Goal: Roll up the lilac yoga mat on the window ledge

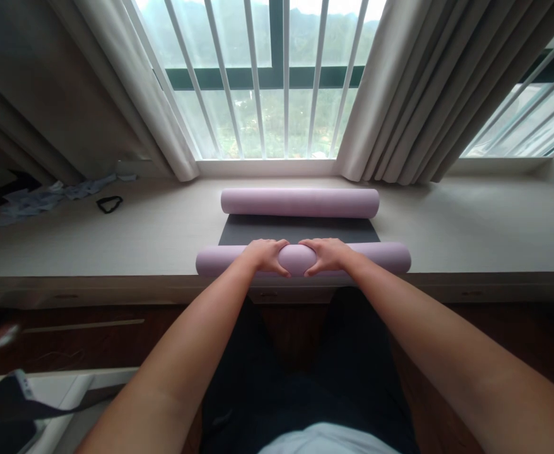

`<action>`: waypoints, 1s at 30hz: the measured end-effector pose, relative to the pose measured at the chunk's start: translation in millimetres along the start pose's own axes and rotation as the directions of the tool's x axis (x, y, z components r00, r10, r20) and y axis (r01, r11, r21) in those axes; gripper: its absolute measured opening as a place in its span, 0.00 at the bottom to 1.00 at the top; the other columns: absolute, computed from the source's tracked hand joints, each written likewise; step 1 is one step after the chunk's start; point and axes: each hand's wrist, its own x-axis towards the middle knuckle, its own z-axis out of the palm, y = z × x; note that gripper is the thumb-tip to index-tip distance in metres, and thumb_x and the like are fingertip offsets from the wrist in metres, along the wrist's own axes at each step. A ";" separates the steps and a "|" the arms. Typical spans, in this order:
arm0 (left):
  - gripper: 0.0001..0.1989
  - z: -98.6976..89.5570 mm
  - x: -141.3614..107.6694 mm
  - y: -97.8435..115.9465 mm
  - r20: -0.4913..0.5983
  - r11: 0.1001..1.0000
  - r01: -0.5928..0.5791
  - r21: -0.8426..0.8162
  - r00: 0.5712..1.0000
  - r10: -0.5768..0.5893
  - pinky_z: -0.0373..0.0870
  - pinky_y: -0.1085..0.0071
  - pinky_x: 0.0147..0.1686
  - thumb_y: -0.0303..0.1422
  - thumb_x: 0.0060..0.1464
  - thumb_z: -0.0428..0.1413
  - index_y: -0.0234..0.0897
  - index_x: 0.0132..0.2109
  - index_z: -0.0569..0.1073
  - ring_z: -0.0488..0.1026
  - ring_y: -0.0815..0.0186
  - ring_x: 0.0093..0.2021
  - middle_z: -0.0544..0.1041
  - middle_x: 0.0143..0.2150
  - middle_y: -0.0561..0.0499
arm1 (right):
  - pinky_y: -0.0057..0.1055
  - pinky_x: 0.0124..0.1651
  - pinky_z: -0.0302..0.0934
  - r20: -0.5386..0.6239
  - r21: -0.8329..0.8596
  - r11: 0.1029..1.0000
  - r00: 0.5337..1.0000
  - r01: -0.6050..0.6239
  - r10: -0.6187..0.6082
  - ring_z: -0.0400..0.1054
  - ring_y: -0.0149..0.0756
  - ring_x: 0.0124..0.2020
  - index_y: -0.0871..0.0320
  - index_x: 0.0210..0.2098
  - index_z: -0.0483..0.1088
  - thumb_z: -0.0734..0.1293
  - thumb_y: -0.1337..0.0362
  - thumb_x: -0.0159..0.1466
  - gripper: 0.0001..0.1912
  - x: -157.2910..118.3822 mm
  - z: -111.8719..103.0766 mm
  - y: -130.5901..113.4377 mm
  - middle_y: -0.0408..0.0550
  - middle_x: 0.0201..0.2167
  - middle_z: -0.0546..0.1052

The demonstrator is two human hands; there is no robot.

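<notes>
A yoga mat, pale purple on one side and dark grey on the other, lies across the white window ledge, rolled up at both ends. Its far roll (300, 202) sits toward the window, and a flat grey strip (300, 231) joins it to the near roll (297, 259) at the ledge's front edge. My left hand (266, 256) grips the near roll just left of its middle, thumb toward me. Mirroring it, my right hand (327, 256) grips just right of the middle. A short stretch of purple shows between both hands; their undersides are hidden.
Behind the ledge (471, 233) stands a barred window (286, 88) between grey curtains (400, 94). Crumpled pale papers (52, 197) and a black band (109, 203) lie at left. Drawers are below the ledge. A white-framed piece with dark cloth (2, 403) stands lower left.
</notes>
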 end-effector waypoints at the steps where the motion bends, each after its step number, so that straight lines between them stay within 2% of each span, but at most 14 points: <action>1: 0.52 0.5 -0.3 0.1 -0.001 1.000 0.002 0.001 1.000 -0.002 0.75 0.57 0.52 0.68 0.36 0.66 0.53 0.66 0.68 0.78 0.45 0.55 0.80 0.58 0.47 | 0.41 0.57 0.67 -0.003 -0.008 1.000 1.000 0.003 -0.003 0.72 0.53 0.60 0.43 0.72 0.61 0.76 0.34 0.49 0.55 -0.9 0.3 -0.6 0.47 0.64 0.74; 7: 0.53 0.2 1.4 0.0 0.009 1.000 0.013 0.001 1.000 -0.013 0.75 0.57 0.53 0.69 0.35 0.66 0.54 0.66 0.68 0.78 0.44 0.56 0.80 0.58 0.47 | 0.42 0.60 0.66 -0.058 -0.104 0.994 0.998 0.029 -0.035 0.69 0.53 0.63 0.49 0.75 0.57 0.76 0.36 0.54 0.56 -8.6 6.7 -4.5 0.53 0.67 0.71; 11: 0.53 -1.4 4.6 -1.1 0.029 1.000 0.018 -0.005 0.999 -0.018 0.76 0.57 0.52 0.69 0.34 0.66 0.54 0.66 0.68 0.79 0.45 0.55 0.81 0.57 0.47 | 0.45 0.60 0.64 -0.113 -0.179 0.984 0.993 0.011 -0.032 0.68 0.56 0.63 0.51 0.76 0.53 0.76 0.34 0.53 0.61 -13.3 14.6 -7.2 0.58 0.69 0.67; 17: 0.52 -4.7 3.7 0.1 0.039 1.000 0.021 -0.020 0.999 -0.021 0.76 0.57 0.51 0.69 0.34 0.66 0.55 0.65 0.69 0.79 0.45 0.54 0.81 0.57 0.49 | 0.45 0.56 0.64 -0.162 -0.187 0.982 0.987 -0.016 -0.015 0.72 0.55 0.56 0.49 0.72 0.59 0.76 0.35 0.55 0.53 -13.9 19.7 -9.0 0.56 0.61 0.74; 22: 0.52 -5.4 -0.8 1.1 0.021 0.999 0.029 -0.014 0.999 -0.029 0.74 0.58 0.54 0.67 0.36 0.67 0.54 0.66 0.69 0.78 0.45 0.56 0.80 0.59 0.48 | 0.46 0.57 0.64 -0.204 -0.182 0.983 0.979 -0.018 -0.020 0.72 0.55 0.55 0.49 0.72 0.60 0.76 0.35 0.54 0.53 -12.8 22.8 -9.8 0.56 0.59 0.75; 26: 0.57 -12.7 1.9 -1.5 0.126 0.999 0.047 -0.020 0.991 -0.044 0.70 0.54 0.60 0.66 0.36 0.69 0.52 0.71 0.64 0.74 0.43 0.62 0.77 0.63 0.45 | 0.46 0.58 0.66 -0.215 -0.170 0.985 0.976 -0.014 -0.023 0.73 0.56 0.55 0.49 0.71 0.61 0.76 0.34 0.53 0.54 -9.7 25.4 -10.5 0.57 0.58 0.76; 27: 0.58 -16.6 3.1 1.3 0.141 0.998 0.052 -0.024 0.989 -0.048 0.68 0.51 0.63 0.65 0.38 0.69 0.51 0.73 0.62 0.72 0.42 0.64 0.74 0.66 0.43 | 0.47 0.58 0.66 -0.221 -0.170 0.985 0.975 -0.013 -0.025 0.73 0.56 0.55 0.49 0.71 0.61 0.76 0.34 0.53 0.54 -8.8 25.7 -10.8 0.57 0.58 0.76; 28: 0.55 -21.3 4.0 7.4 0.107 0.998 0.054 -0.039 0.993 -0.050 0.66 0.49 0.65 0.64 0.43 0.67 0.50 0.74 0.61 0.69 0.42 0.67 0.71 0.69 0.42 | 0.48 0.58 0.66 -0.227 -0.172 0.985 0.974 -0.013 -0.027 0.74 0.57 0.55 0.50 0.71 0.61 0.76 0.34 0.52 0.55 -8.0 25.7 -11.2 0.57 0.59 0.76; 29: 0.51 -26.5 4.2 17.5 0.040 0.997 0.046 -0.059 0.998 -0.044 0.63 0.48 0.67 0.62 0.50 0.65 0.48 0.74 0.61 0.65 0.43 0.70 0.67 0.72 0.41 | 0.49 0.58 0.67 -0.234 -0.176 0.984 0.972 -0.014 -0.028 0.74 0.57 0.55 0.51 0.71 0.62 0.77 0.34 0.52 0.55 -7.4 25.5 -11.7 0.58 0.59 0.76; 30: 0.41 -31.7 3.4 32.2 -0.097 0.994 0.016 -0.104 0.995 -0.027 0.62 0.49 0.68 0.58 0.61 0.59 0.47 0.73 0.63 0.62 0.46 0.72 0.63 0.75 0.42 | 0.49 0.58 0.67 -0.238 -0.181 0.983 0.971 -0.017 -0.028 0.74 0.57 0.55 0.52 0.70 0.64 0.77 0.35 0.52 0.54 -7.1 25.0 -12.2 0.59 0.58 0.76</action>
